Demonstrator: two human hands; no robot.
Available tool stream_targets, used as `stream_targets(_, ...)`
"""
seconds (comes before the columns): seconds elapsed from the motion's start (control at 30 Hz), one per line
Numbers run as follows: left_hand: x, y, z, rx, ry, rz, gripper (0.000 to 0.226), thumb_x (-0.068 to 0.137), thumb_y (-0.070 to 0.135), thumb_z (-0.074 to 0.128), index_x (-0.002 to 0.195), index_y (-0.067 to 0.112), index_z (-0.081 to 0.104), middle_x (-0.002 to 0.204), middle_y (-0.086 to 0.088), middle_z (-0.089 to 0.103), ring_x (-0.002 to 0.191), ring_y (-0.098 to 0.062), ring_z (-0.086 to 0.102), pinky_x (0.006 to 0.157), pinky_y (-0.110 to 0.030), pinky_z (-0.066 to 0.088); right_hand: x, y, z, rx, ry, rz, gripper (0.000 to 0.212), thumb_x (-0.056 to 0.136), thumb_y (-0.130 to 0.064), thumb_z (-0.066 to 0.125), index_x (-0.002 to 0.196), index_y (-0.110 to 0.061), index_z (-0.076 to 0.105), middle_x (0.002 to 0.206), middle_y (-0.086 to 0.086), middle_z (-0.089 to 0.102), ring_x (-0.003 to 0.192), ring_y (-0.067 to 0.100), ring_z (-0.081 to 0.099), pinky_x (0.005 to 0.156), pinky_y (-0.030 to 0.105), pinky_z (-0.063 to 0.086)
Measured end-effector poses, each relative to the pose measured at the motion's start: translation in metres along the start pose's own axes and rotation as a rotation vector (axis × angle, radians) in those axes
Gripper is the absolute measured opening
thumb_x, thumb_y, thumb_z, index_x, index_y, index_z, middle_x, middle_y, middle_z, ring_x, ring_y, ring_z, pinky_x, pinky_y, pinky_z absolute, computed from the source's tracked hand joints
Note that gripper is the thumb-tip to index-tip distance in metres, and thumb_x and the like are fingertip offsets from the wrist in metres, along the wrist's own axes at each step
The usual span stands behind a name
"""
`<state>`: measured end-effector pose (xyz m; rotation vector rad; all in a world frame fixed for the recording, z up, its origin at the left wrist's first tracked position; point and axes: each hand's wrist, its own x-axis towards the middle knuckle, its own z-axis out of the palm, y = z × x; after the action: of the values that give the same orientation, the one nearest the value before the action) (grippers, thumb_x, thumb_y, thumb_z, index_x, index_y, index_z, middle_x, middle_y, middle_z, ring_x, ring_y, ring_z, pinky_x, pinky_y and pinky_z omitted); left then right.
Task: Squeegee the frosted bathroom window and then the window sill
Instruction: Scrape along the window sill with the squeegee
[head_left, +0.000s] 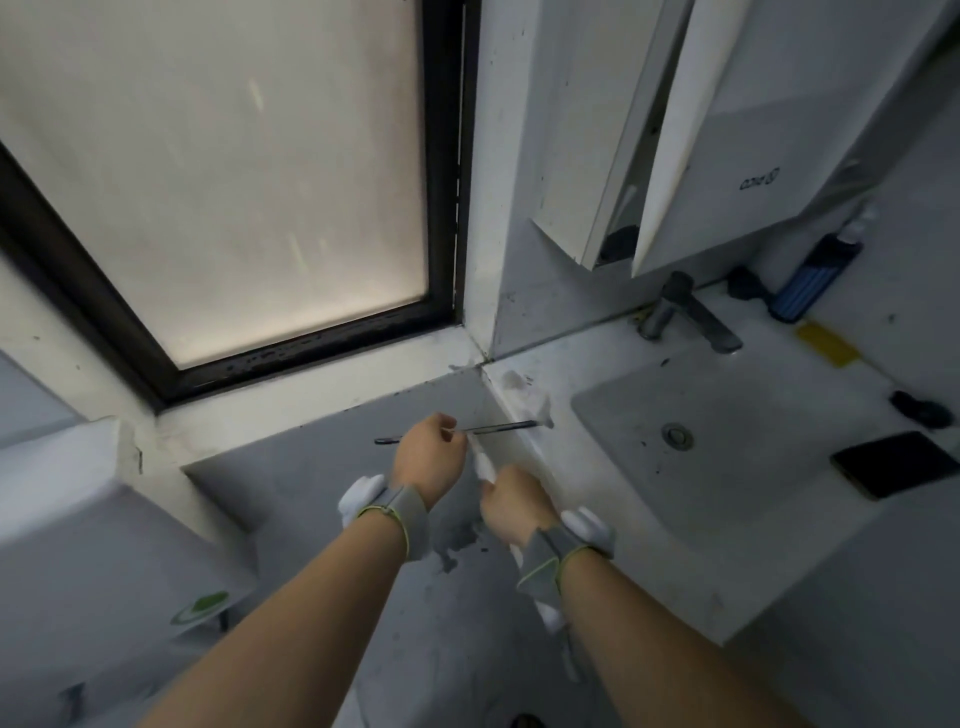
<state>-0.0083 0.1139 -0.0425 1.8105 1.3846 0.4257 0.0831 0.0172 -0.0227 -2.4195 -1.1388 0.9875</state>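
Both hands grip the squeegee (467, 441) below the window sill (322, 387) — left hand (428, 457) at the blade, right hand (514, 501) clasping the handle. I'd lift it to the frosted window (223, 182) above the sill — blade flat, even pressure.

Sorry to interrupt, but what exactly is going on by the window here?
A person holds a white-handled squeegee with a thin dark blade in both hands: the left hand near the blade, the right hand on the handle. It is below the white window sill, off the frosted dark-framed window, beside the white sink.
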Motion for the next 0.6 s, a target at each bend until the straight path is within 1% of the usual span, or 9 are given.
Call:
stream_targets(0.07,-0.004,-0.002,-0.002,-0.001,0.01,0.011,0.035,0.099,0.029,0.051,0.129,0.012,0.06,0.118,-0.009,0.067,0.095,-0.024,0.061,0.08,-0.031,0.047,-0.005,-0.008,0.004,0.012,-0.03,-0.012,0.035,0.105,-0.03,0.039,0.099,-0.002,0.059,0.112,0.024,0.067,0.1,0.039,0.064,0.078,0.037,0.049)
stream_targets(0.13,-0.008,-0.004,-0.003,-0.019,0.029,0.01,0.033,0.099,0.028,0.052,0.125,0.011,0.063,0.116,-0.01,0.068,0.097,-0.025,0.062,0.079,-0.03,0.046,-0.007,-0.013,0.005,0.019,-0.046,-0.031,0.036,0.105,-0.033,0.037,0.092,-0.006,0.055,0.11,0.025,0.067,0.099,0.039,0.064,0.078,0.038,0.048)
stream_targets(0.17,-0.009,-0.004,-0.003,-0.02,0.034,0.009,0.032,0.098,0.028,0.053,0.123,0.011,0.064,0.115,-0.009,0.069,0.098,-0.025,0.063,0.078,-0.03,0.045,-0.006,-0.014,0.003,0.011,-0.038,-0.039,0.037,0.106,-0.034,0.036,0.093,-0.006,0.056,0.111,0.025,0.067,0.099,0.039,0.064,0.078,0.037,0.047)
stream_targets(0.27,-0.011,0.0,0.001,-0.009,0.039,0.007,0.03,0.097,0.03,0.055,0.122,0.015,0.064,0.113,-0.005,0.069,0.096,-0.023,0.062,0.078,-0.028,0.043,0.004,-0.006,-0.013,-0.087,0.051,-0.049,0.037,0.104,-0.03,0.039,0.11,-0.001,0.061,0.117,0.023,0.066,0.105,0.039,0.063,0.078,0.036,0.045)
stream_targets(0.33,-0.011,0.005,0.004,-0.035,0.023,-0.005,0.031,0.096,0.031,0.056,0.123,0.018,0.063,0.113,-0.002,0.068,0.09,-0.018,0.059,0.077,-0.028,0.044,0.014,0.004,-0.029,-0.125,0.116,-0.041,0.036,0.103,-0.03,0.042,0.113,-0.001,0.06,0.117,0.021,0.066,0.104,0.039,0.063,0.078,0.038,0.048)
stream_targets(0.4,-0.011,0.019,0.016,-0.044,0.024,-0.005,0.03,0.096,0.032,0.056,0.123,0.019,0.063,0.113,-0.001,0.068,0.09,-0.017,0.058,0.079,-0.027,0.044,0.03,0.023,-0.047,-0.128,0.158,-0.05,0.035,0.101,-0.031,0.045,0.114,-0.001,0.059,0.116,0.02,0.066,0.101,0.04,0.065,0.079,0.041,0.054)
stream_targets(0.5,-0.011,0.033,0.031,-0.03,0.01,0.003,0.031,0.098,0.032,0.055,0.124,0.018,0.062,0.115,-0.001,0.068,0.093,-0.019,0.06,0.08,-0.027,0.044,0.048,0.042,-0.063,-0.104,0.17,-0.058,0.039,0.1,-0.033,0.048,0.118,-0.001,0.058,0.119,0.021,0.062,0.101,0.041,0.064,0.085,0.049,0.056)
stream_targets(0.53,-0.012,0.037,0.038,-0.025,-0.001,-0.003,0.031,0.098,0.032,0.054,0.125,0.018,0.062,0.116,-0.002,0.068,0.093,-0.019,0.06,0.08,-0.027,0.044,0.055,0.049,-0.068,-0.089,0.167,-0.054,0.04,0.099,-0.034,0.049,0.12,-0.001,0.058,0.12,0.021,0.061,0.102,0.041,0.063,0.086,0.049,0.055)
stream_targets(0.6,-0.011,0.047,0.05,-0.01,-0.019,-0.024,0.033,0.099,0.033,0.053,0.127,0.018,0.061,0.118,-0.002,0.067,0.099,-0.022,0.062,0.084,-0.03,0.048,0.071,0.063,-0.076,-0.076,0.152,-0.061,0.041,0.099,-0.032,0.05,0.121,0.0,0.059,0.121,0.021,0.062,0.103,0.041,0.063,0.086,0.045,0.054)
